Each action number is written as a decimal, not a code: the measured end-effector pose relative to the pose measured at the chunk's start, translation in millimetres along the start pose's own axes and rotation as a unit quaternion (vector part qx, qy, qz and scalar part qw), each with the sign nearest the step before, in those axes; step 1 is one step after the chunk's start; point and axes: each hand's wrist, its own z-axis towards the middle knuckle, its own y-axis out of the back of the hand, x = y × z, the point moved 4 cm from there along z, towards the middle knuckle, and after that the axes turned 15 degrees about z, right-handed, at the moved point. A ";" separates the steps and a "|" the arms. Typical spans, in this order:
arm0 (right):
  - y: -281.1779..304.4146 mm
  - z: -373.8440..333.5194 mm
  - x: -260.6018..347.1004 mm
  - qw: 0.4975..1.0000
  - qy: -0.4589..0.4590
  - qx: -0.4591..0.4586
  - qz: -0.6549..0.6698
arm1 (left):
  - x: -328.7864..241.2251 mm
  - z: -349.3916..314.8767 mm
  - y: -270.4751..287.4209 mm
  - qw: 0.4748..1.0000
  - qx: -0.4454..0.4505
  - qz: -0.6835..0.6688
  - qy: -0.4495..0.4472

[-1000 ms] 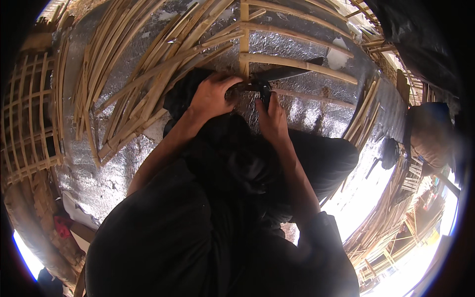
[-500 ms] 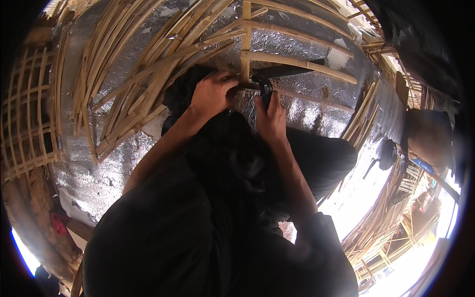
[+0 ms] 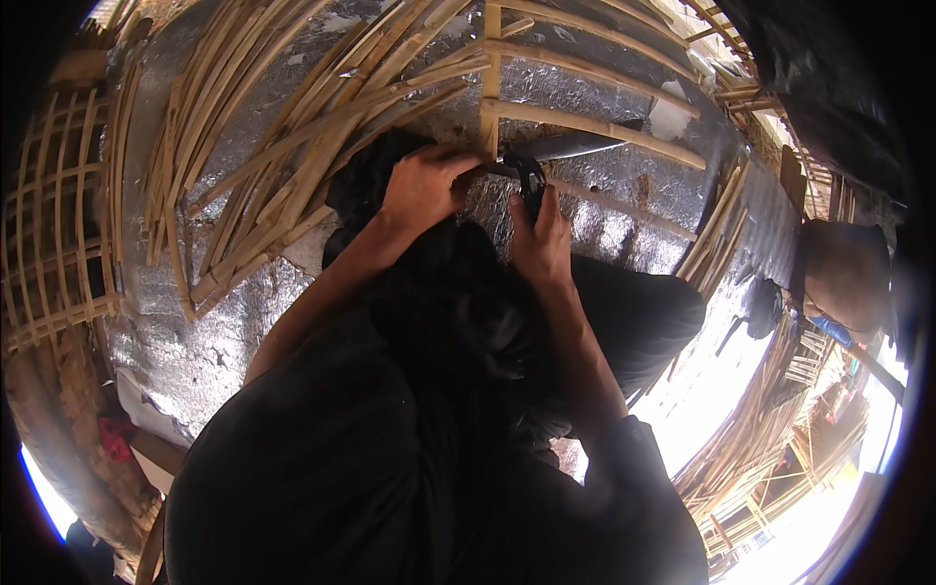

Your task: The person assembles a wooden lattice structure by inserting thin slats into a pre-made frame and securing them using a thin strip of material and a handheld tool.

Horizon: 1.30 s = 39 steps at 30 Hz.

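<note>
My left hand (image 3: 421,185) is closed, its fingers pinching the end of a thin bamboo strip (image 3: 624,202) where it meets the upright slat of a bamboo lattice (image 3: 490,83). My right hand (image 3: 543,234) grips a black hand tool (image 3: 530,182) with a curved, rounded head, raised against the same strip just right of the left fingers. The tool's exact kind is unclear. Behind it, a dark knife-like blade (image 3: 580,144) lies on the silvery sheet, partly under a lattice crosspiece. The fingertips hide the joint itself.
Loose bamboo strips (image 3: 292,185) lie heaped at the left on the silvery floor sheet (image 3: 210,346). A finished-looking bamboo grid (image 3: 54,214) stands at the far left. More strips (image 3: 717,229) lie to the right, with a large pile (image 3: 770,439) beyond. My dark-clothed legs (image 3: 634,312) fill the near middle.
The black tool and right hand have shifted slightly right and down, the tool's head now tilted over the strip. My left fingers stretch a little further right along the joint.
</note>
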 end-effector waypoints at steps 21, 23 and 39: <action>1.3 -16.2 26.1 0.993 0.083 -0.020 -0.084 | 4.6 -0.6 -6.4 0.999 -0.006 0.000 -0.042; -6.9 -11.0 8.8 0.987 0.027 0.058 -0.148 | 5.0 -0.3 -7.5 0.998 0.007 0.031 -0.046; -9.4 10.1 22.4 0.984 -0.131 0.100 -0.072 | 18.1 -9.5 -12.7 0.993 0.019 0.070 -0.088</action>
